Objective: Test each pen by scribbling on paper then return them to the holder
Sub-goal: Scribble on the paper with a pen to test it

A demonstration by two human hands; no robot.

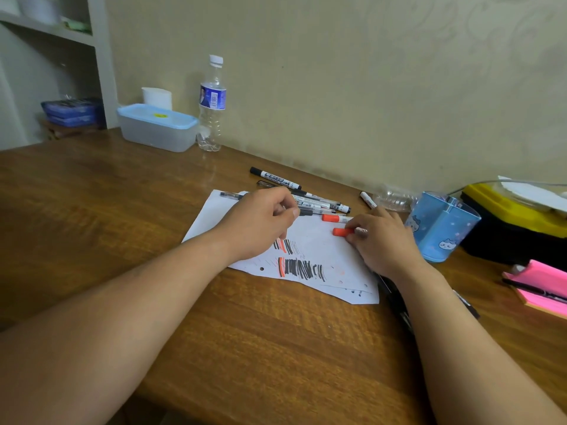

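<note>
The table (pixel 276 348) shows bare wood from its near edge up to the paper (pixel 319 246), which carries 2 bands of black and orange scribble. Dark pens (pixel 395 302) lie just off the sheet's right edge, under the right forearm. The right hand (pixel 383 240) pinches an orange marker (pixel 341 231) by its body, cap pointing left, low over the paper. The left hand (pixel 260 222) is curled at the near side of the pen pile (pixel 316 200); I cannot tell whether it grips one. A second orange marker (pixel 333 218) lies just beyond.

Testing looks to be midway. The next move calls for pulling the cap off, then scribbling on the white area right of the bands. The holder (pixel 441 234) stands just beside the right hand, an easy reach, though a yellow box (pixel 515 210) crowds its far side.
</note>
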